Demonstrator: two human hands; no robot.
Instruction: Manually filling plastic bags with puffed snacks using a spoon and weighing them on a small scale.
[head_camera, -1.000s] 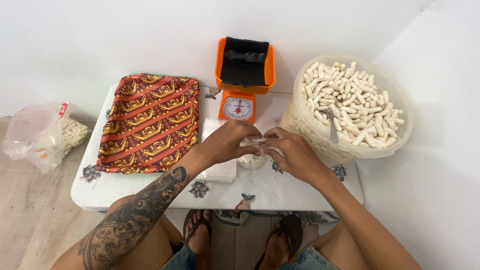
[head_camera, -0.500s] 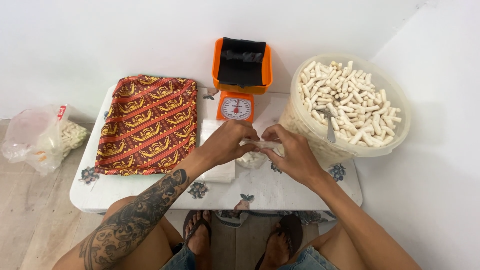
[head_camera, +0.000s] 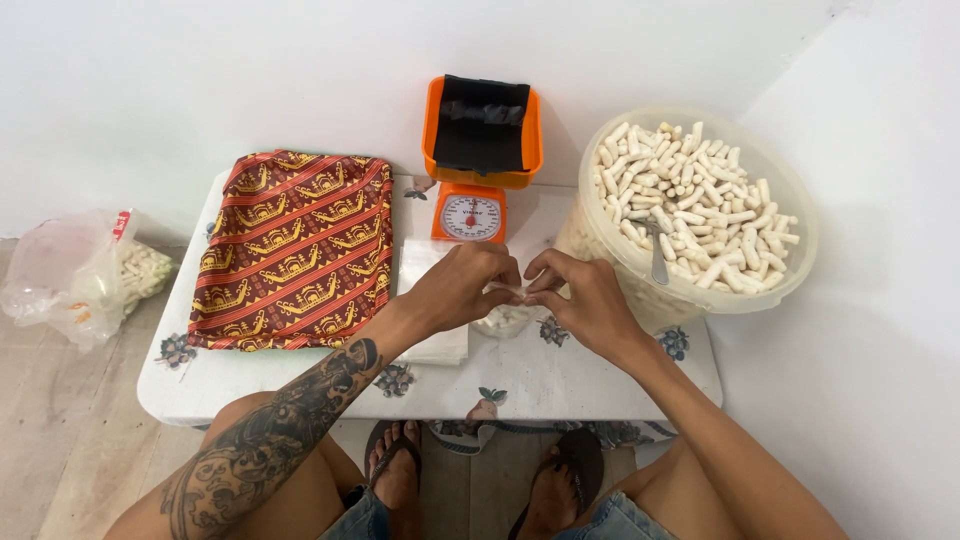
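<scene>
My left hand (head_camera: 462, 288) and my right hand (head_camera: 580, 296) meet over the middle of a small white table (head_camera: 560, 375). Both pinch the top of a small clear plastic bag (head_camera: 503, 318) filled with pale stick snacks. The bag rests on the table below my fingers, its upper part hidden by them. A stack of flat clear bags (head_camera: 432, 300) lies just left of it, partly under my left wrist.
An orange kitchen scale (head_camera: 474, 213) with a black-lined tray stands behind my hands. A big clear tub (head_camera: 780, 275) of pale stick snacks with a metal spoon (head_camera: 655, 258) sits at right. A red patterned cloth (head_camera: 295, 250) covers the table's left. A plastic bag (head_camera: 75, 270) lies on the floor.
My hands have drawn closer together at the top of the small bag, and its neck has been gathered tighter between my fingers.
</scene>
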